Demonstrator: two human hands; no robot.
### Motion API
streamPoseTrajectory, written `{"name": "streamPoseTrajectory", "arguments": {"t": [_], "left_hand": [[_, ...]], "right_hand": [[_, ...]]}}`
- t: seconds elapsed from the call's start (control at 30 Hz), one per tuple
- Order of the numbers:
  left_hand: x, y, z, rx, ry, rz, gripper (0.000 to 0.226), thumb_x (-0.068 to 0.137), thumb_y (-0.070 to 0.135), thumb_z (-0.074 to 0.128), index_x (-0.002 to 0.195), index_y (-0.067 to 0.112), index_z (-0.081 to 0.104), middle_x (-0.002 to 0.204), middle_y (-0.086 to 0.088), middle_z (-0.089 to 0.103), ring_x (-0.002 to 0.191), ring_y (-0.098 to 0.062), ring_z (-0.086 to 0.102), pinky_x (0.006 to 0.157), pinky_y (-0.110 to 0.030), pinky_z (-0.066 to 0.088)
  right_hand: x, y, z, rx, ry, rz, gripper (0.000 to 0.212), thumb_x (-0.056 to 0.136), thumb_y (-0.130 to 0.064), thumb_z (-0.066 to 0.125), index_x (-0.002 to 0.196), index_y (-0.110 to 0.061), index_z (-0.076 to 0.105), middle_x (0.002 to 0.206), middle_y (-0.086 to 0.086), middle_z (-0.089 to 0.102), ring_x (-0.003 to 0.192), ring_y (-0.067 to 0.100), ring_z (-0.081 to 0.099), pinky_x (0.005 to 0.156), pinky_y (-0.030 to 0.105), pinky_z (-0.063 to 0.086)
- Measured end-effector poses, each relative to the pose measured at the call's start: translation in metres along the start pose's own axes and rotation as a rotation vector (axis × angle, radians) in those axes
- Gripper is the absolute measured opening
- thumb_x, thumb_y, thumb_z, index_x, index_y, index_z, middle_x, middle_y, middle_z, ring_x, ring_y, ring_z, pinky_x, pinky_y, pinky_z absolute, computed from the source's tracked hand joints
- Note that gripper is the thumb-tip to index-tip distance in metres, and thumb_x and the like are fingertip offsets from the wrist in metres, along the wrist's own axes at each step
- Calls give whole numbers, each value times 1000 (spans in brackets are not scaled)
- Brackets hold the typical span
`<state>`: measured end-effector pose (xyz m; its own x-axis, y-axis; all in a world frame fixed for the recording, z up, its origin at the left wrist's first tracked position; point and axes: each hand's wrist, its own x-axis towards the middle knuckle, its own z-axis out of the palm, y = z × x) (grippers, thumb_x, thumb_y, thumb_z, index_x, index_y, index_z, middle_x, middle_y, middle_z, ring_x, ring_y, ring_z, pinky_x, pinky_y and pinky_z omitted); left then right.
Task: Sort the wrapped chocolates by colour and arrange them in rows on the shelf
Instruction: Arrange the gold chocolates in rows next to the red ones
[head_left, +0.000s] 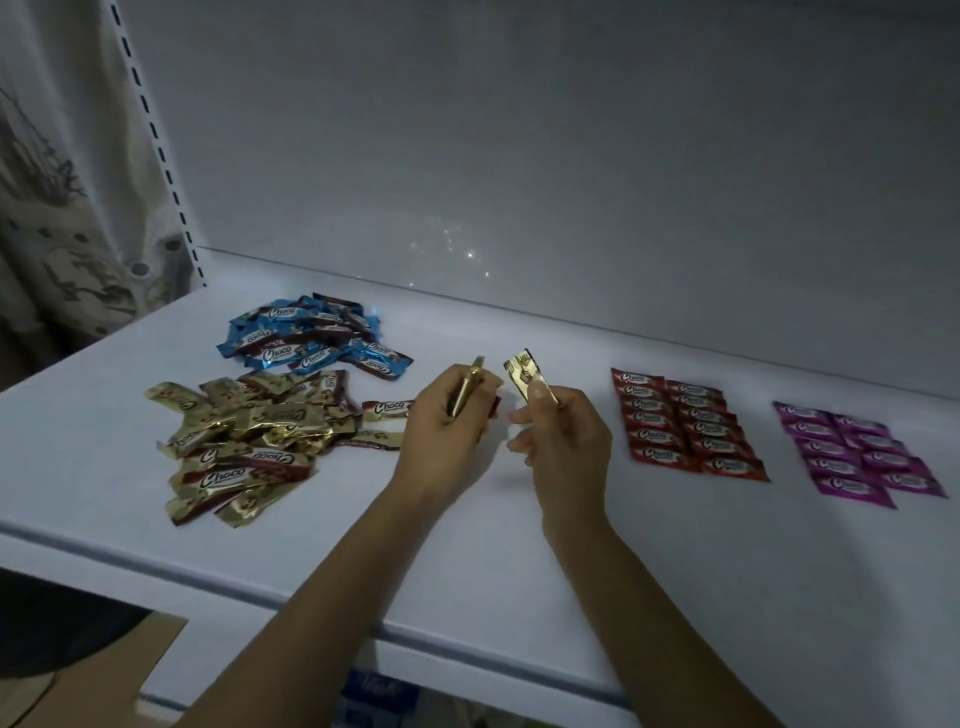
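Where everything lies: flat white shelf board (519, 571).
Gold heap: loose pile of gold foil-wrapped chocolates (249, 441), left of both hands.
Blue heap: loose pile of blue foil-wrapped chocolates (311, 335), behind the gold one.
Red rows: red wrapped chocolates (685, 423) in two neat columns, right of the hands.
Purple rows: purple wrapped chocolates (857, 452), far right.
Left hand (447, 426): curled round one gold chocolate (465, 387), mid-shelf.
Right hand (566, 441): pinches a second gold chocolate (524, 376), close beside the left hand, not touching it.

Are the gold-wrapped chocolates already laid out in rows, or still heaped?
Still heaped: the gold foil-wrapped chocolates lie overlapping at mixed angles, unlike the red foil-wrapped chocolates set in two neat columns.
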<state>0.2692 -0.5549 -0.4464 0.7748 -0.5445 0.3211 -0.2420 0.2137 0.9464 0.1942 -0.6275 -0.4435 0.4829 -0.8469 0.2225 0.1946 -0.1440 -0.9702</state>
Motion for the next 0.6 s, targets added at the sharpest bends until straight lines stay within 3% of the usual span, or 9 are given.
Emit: {"name": "streamPoseTrajectory", "arguments": {"t": [0.17, 0.3, 0.43, 0.6], "left_hand": [[2, -5, -1, 6, 34, -43, 15, 99, 16, 52, 88, 14, 63, 68, -1, 57, 50, -4, 45, 49, -15, 36], [0, -4, -1, -1, 65, -67, 15, 99, 19, 52, 90, 14, 63, 70, -3, 59, 51, -2, 46, 50, -15, 37], [-2, 1, -2, -26, 79, -101, 15, 97, 26, 55, 92, 17, 67, 71, -3, 62, 50, 1, 49, 48, -14, 38], [-1, 0, -4, -24, 62, -119, 15, 97, 16, 55, 86, 18, 66, 66, 0, 59, 46, -3, 43, 46, -17, 35]], "right_hand": [[14, 0, -12, 66, 26, 223, 22, 97, -19, 51, 83, -10, 66, 60, 4, 64, 40, 8, 44, 41, 15, 34], [10, -2, -11, 41, -26, 178, 11, 90, -11, 58, 85, -18, 65, 79, 1, 68, 55, 5, 56, 45, 14, 39], [9, -3, -10, 48, -82, 103, 28, 83, 5, 62, 96, -19, 64, 86, -6, 64, 69, 4, 61, 54, 19, 48], [7, -3, -9, 95, -112, 41, 25, 88, 1, 60, 99, -22, 65, 85, -4, 67, 74, 5, 62, 59, 18, 48]]}}
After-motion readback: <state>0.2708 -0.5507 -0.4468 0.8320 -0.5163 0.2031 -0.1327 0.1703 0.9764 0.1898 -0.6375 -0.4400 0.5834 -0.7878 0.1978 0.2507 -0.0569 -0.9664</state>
